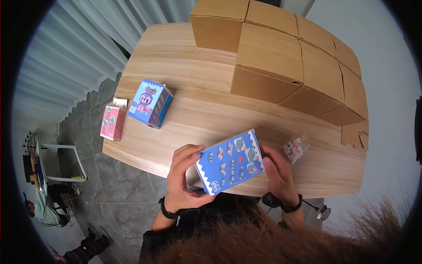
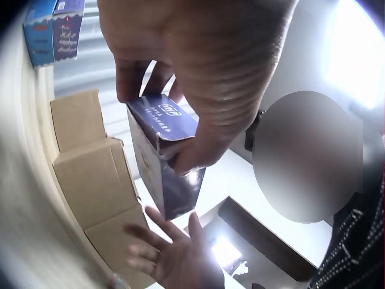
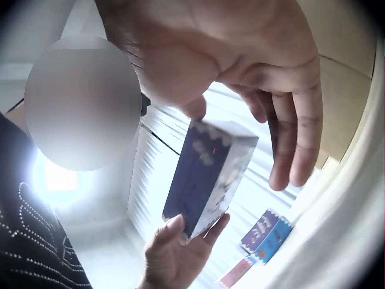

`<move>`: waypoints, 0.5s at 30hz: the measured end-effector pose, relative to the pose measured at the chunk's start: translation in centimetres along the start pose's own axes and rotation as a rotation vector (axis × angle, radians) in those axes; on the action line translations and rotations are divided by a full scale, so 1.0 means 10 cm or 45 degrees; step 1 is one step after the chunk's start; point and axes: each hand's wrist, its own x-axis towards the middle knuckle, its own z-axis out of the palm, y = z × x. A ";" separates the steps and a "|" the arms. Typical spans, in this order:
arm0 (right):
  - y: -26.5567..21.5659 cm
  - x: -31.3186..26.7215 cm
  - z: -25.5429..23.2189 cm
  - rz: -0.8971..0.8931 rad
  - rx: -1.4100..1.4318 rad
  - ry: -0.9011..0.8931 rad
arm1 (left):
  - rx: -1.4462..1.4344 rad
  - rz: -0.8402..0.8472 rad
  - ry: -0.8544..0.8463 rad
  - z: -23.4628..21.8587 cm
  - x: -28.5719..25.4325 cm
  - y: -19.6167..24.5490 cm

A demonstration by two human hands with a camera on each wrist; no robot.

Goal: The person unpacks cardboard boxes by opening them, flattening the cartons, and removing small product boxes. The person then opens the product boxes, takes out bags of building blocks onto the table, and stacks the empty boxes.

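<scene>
Above the wooden table's (image 1: 184,114) near edge, a blue box (image 1: 229,161) is held tilted, its long axis running between the hands. It is gripped by the left hand (image 1: 184,178); the right hand (image 1: 278,172), fingers relaxed, rests against its far end.

No legible text on blue box (image 1: 229,161)
</scene>
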 end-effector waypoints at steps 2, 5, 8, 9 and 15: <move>0.01 0.03 0.04 0.049 0.005 -0.010 | -0.244 -0.050 0.132 0.14 -0.03 -0.03; 0.07 0.01 0.11 0.283 0.070 -0.169 | -0.550 -0.077 0.222 0.21 0.00 -0.04; 0.26 -0.01 0.11 0.297 0.050 -0.237 | -0.468 -0.109 0.072 0.24 0.09 -0.07; 0.29 -0.01 0.07 0.292 -0.166 -0.321 | -0.477 -0.120 0.076 0.25 0.12 -0.08; 0.12 -0.04 0.12 -0.059 -0.708 -0.071 | 0.213 0.031 -0.074 0.42 0.13 -0.15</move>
